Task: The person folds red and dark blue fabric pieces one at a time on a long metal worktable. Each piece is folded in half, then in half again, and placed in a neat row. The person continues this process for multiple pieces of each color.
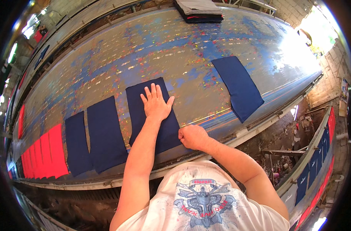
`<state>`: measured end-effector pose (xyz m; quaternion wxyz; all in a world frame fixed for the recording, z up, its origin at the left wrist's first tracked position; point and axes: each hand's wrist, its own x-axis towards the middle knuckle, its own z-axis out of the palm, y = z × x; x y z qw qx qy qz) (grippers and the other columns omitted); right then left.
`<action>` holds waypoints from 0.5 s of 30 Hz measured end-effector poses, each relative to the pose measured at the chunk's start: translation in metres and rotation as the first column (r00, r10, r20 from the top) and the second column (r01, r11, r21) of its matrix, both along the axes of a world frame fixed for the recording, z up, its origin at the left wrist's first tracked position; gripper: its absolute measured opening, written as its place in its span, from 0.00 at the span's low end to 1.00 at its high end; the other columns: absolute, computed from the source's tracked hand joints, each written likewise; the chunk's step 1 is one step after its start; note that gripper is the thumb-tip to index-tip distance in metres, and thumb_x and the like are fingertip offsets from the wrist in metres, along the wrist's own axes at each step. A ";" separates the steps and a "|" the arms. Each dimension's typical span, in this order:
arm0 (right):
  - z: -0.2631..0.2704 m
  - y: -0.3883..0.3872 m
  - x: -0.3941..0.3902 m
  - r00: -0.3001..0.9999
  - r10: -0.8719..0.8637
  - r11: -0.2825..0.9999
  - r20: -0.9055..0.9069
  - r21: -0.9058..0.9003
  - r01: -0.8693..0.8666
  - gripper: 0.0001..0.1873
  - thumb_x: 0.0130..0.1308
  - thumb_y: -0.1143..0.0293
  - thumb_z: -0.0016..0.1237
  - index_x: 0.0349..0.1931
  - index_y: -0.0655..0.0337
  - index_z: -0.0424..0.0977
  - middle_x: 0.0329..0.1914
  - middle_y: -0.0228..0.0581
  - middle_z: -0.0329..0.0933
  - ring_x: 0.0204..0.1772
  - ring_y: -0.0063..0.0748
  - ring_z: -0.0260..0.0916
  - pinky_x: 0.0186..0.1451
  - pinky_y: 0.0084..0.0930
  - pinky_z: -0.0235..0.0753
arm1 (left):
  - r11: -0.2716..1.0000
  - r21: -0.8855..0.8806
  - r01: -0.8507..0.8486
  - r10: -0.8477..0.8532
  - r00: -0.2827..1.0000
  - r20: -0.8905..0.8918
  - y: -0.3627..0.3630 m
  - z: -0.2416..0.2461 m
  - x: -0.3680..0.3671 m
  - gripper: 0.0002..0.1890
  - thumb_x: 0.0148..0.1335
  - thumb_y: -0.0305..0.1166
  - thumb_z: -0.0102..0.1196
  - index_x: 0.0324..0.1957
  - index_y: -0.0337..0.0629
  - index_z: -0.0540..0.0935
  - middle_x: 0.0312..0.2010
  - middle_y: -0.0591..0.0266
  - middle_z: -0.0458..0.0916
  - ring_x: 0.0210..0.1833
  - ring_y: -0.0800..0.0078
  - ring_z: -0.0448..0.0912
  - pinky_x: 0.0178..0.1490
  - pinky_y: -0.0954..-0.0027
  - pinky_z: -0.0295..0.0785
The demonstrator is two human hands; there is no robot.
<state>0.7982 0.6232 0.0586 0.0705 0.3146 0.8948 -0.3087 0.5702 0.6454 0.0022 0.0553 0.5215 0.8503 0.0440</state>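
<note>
My left hand [157, 105] lies flat, fingers spread, on the upper part of a navy fabric piece [143, 121]. At that piece's lower right edge, my right hand [193, 137] is curled into a fist. Whether any cloth edge is tucked inside it cannot be seen. The piece rests on a long, paint-stained printing table [106, 75]. Left of it lie two more navy pieces, a wider one [106, 134] and a narrower one [77, 144]. Another navy piece [239, 86] lies farther right, bent along its length.
Several red fabric pieces [45, 156] line the table's left end. A stack of grey and dark fabric [200, 10] sits at the far edge. A raised metal rail [250, 132] runs along the near edge. Behind me on the right, another table [294, 173] carries printed pieces.
</note>
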 end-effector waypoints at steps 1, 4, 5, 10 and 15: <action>0.002 0.000 0.002 1.000 0.020 1.000 -0.003 0.010 -0.020 0.08 0.69 0.66 0.62 0.44 0.54 0.91 0.42 0.50 0.92 0.50 0.57 0.91 0.56 0.52 0.90 | 1.000 0.025 0.015 -0.015 1.000 -0.006 0.006 0.001 0.003 0.52 0.81 0.71 0.42 0.90 0.39 0.55 0.93 0.49 0.49 0.94 0.40 0.43 0.92 0.32 0.39; 0.009 -0.001 0.012 0.998 0.060 0.998 -0.003 0.008 -0.060 0.10 0.71 0.62 0.63 0.47 0.54 0.91 0.43 0.51 0.92 0.52 0.56 0.91 0.57 0.52 0.89 | 0.998 0.052 0.036 -0.036 0.999 0.004 0.009 0.002 0.009 0.47 0.81 0.70 0.44 0.90 0.51 0.61 0.93 0.54 0.51 0.94 0.42 0.46 0.92 0.29 0.38; 0.011 -0.001 0.018 0.997 0.077 0.997 -0.026 0.018 -0.076 0.11 0.72 0.61 0.64 0.48 0.55 0.91 0.44 0.51 0.92 0.52 0.56 0.91 0.57 0.52 0.89 | 0.997 0.072 0.037 -0.038 0.999 0.007 0.007 0.001 0.010 0.47 0.81 0.70 0.44 0.90 0.53 0.61 0.93 0.54 0.52 0.94 0.42 0.46 0.92 0.29 0.39; 0.027 0.011 0.059 0.971 0.050 0.998 -0.232 -0.010 -0.054 0.13 0.73 0.61 0.64 0.50 0.59 0.90 0.48 0.50 0.91 0.52 0.56 0.90 0.56 0.51 0.88 | 0.994 0.098 0.039 -0.044 0.998 0.050 0.008 -0.005 0.005 0.46 0.80 0.71 0.45 0.89 0.55 0.63 0.92 0.54 0.54 0.94 0.42 0.46 0.92 0.30 0.37; 0.039 0.045 0.115 0.913 -0.026 1.000 -0.408 -0.020 0.019 0.11 0.72 0.67 0.65 0.49 0.61 0.89 0.47 0.49 0.90 0.50 0.56 0.89 0.54 0.47 0.87 | 0.912 0.410 0.008 -0.140 0.946 0.293 -0.021 -0.007 -0.031 0.45 0.82 0.65 0.51 0.88 0.46 0.64 0.90 0.44 0.59 0.92 0.37 0.53 0.92 0.38 0.45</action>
